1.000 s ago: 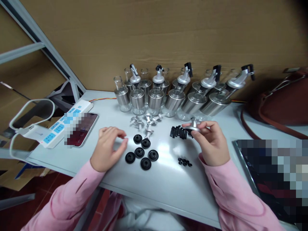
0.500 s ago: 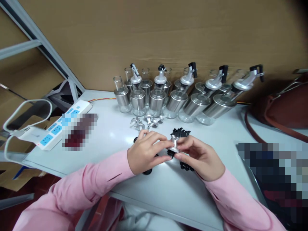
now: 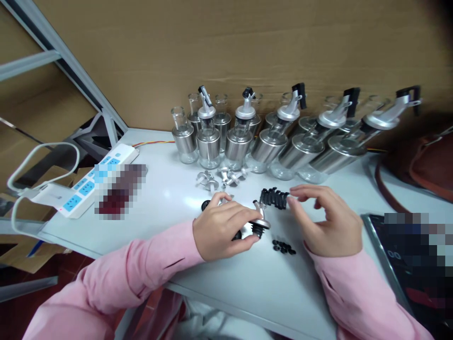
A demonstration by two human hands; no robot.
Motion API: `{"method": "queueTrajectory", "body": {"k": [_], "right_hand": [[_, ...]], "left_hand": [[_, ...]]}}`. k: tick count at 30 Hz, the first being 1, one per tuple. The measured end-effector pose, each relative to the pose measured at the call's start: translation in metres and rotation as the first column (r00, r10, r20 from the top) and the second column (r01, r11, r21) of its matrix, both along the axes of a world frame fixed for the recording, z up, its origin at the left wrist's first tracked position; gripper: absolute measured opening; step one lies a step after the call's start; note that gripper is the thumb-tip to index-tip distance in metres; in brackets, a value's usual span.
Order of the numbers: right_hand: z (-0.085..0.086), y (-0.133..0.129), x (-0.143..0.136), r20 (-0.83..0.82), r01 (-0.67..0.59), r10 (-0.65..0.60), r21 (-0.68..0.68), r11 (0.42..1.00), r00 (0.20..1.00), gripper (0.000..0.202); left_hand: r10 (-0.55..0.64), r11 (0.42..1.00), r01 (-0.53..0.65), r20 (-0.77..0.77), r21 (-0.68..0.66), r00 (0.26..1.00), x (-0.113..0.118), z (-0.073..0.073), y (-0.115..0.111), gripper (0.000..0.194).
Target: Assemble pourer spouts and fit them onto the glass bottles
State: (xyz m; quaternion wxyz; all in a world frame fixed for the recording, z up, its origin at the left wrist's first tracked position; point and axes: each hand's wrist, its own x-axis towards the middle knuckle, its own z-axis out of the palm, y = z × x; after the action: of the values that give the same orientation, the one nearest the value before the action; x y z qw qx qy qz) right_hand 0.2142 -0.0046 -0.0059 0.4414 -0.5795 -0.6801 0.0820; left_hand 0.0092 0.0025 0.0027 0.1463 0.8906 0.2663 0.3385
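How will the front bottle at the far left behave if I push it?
The bottle would probably stay stiff, but its glass neck looks breakable. Its smooth metal sleeve might feel slippery, and its tall shape could tip.

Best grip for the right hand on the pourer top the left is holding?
I'd pinch the pourer top by its disc's rim, from the right: the left hand covers the left side, while the right edge juts out free above the ribbed black plug.

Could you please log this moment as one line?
left hand: holds silver spout | right hand: open, fingertips by black pieces | bottles: standing at the back
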Motion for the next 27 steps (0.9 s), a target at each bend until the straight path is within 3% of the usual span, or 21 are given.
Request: {"method": "queueTrajectory", "body": {"k": [3, 8, 14, 21, 27], "right_hand": [[-0.012, 0.009, 0.011, 0.189, 0.163, -0.157, -0.017, 0.987, 0.969, 0.016], [-0.034, 0.015, 0.023, 0.274, 0.125, -0.079, -0.155, 0.98, 0.959, 0.017], [-0.047, 0.019, 0.034, 0.278, 0.067, -0.019, -0.166, 0.984, 0.96, 0.027], [-0.046, 0.015, 0.027, 0.287, 0.117, -0.075, -0.131, 0.984, 0.955, 0.009], [-0.028, 0.011, 0.021, 0.29, 0.195, -0.161, -0.094, 0.976, 0.943, 0.009]], "left_hand": [[-0.002, 1.0, 0.002, -0.006, 0.008, 1.0, 0.001, -0.001, -0.001, 0.017], [0.001, 0.998, 0.001, -0.028, 0.062, 1.0, 0.0, 0.0, 0.001, 0.015], [0.013, 0.991, -0.002, -0.077, 0.136, 0.997, -0.001, -0.003, 0.003, 0.016], [0.021, 0.993, -0.006, -0.129, 0.117, 0.991, -0.002, -0.004, 0.003, 0.018], [0.017, 0.986, 0.004, -0.128, 0.164, 0.992, -0.001, -0.004, 0.003, 0.017]]}}
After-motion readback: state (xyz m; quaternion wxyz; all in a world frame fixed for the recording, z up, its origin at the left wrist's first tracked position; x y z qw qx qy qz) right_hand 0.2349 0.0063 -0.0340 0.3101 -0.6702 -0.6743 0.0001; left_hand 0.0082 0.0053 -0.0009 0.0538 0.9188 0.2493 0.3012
